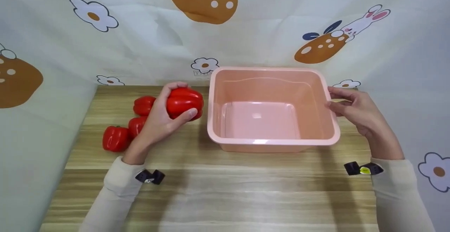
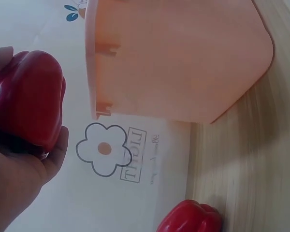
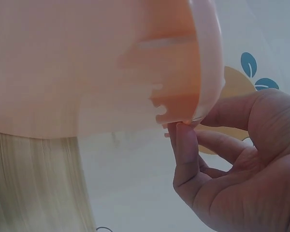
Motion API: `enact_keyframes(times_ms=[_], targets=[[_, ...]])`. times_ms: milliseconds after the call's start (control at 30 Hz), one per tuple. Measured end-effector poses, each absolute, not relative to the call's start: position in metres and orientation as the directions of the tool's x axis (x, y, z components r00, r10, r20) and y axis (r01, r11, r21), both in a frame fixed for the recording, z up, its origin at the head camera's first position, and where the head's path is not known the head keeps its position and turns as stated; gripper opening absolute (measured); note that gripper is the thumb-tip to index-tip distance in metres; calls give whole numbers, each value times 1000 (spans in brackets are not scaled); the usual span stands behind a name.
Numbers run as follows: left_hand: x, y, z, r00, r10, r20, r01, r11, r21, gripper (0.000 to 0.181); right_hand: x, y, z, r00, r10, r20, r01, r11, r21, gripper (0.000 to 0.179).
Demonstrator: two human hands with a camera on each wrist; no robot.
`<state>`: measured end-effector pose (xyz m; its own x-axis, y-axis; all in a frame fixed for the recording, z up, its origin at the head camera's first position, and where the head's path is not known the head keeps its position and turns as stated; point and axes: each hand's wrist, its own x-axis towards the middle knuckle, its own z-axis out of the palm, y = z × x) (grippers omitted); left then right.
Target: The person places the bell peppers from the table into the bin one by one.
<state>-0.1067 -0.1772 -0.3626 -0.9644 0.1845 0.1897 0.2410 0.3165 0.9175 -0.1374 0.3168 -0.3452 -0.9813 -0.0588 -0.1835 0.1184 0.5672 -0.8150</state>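
Note:
My left hand [image 1: 162,114] grips a red bell pepper [image 1: 185,102], raised just left of the pink plastic basin [image 1: 274,141]. In the left wrist view the fingers and thumb wrap round that pepper [image 2: 31,99], beside the basin's outer wall [image 2: 179,58]. On the basin's right side my right hand [image 1: 364,110] pinches the rim, with its thumb and fingertips right at the edge [image 3: 210,63] in the right wrist view. Only the pink floor and walls show inside the basin. Three more red bell peppers [image 1: 116,139] lie on the table at left, one partly behind the left hand.
The wood-grain table [image 1: 246,189] runs up to a pale patterned cloth [image 1: 147,42] at the back and sides. The basin stands near the back edge, close to the cloth. Each sleeve carries a dark strap [image 1: 150,176] at the wrist.

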Motion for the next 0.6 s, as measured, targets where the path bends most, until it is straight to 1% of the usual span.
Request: enact_keyframes(times_ms=[133,400,600], targets=[[-108,-174,-362,-964,185,190,241,310,920,70,-138,316,-345,-979,-61,-193,130,543,-830,58],[-106,-165,-361,-971,166,172,216,302,928,70,-136,312,-352,-977,-63,-206,138,548,-825,56],[-111,-148,-359,-965,195,175,230,314,921,71,-136,316,-349,-981,-50,-186,130,543,-830,58]])
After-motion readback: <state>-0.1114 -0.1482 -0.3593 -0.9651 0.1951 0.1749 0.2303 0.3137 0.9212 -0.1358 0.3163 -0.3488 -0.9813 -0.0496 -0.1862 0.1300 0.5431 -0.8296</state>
